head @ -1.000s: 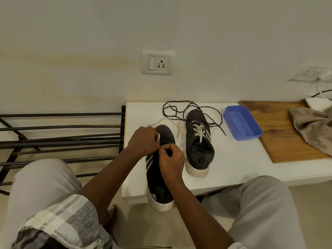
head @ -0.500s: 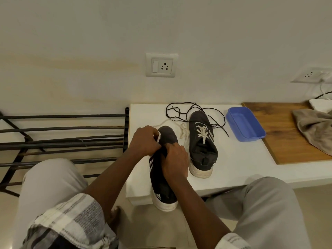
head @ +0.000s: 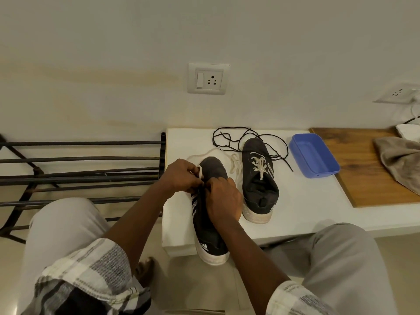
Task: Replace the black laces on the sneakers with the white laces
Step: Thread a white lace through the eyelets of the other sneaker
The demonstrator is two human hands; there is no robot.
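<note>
A person sits at a white tabletop (head: 295,201), lacing the nearer dark sneaker (head: 208,223), whose heel overhangs the edge. The left hand (head: 179,176) is closed, pinching a loop of white lace (head: 200,171); the right hand (head: 223,196) curls over the eyelets, its grip hidden. The far sneaker (head: 259,178) already wears white. Black laces (head: 238,137) lie loose behind. Judging by this, threading continues; next the lace end must find the following eyelet.

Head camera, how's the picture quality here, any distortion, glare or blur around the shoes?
Head view: wide-angle bending curves the shoe rack bars and the table edge; the light is dim, warm and even, with no glare; both sneakers look reasonably sharp, but the hands hide the lacing on the near sneaker.
</note>
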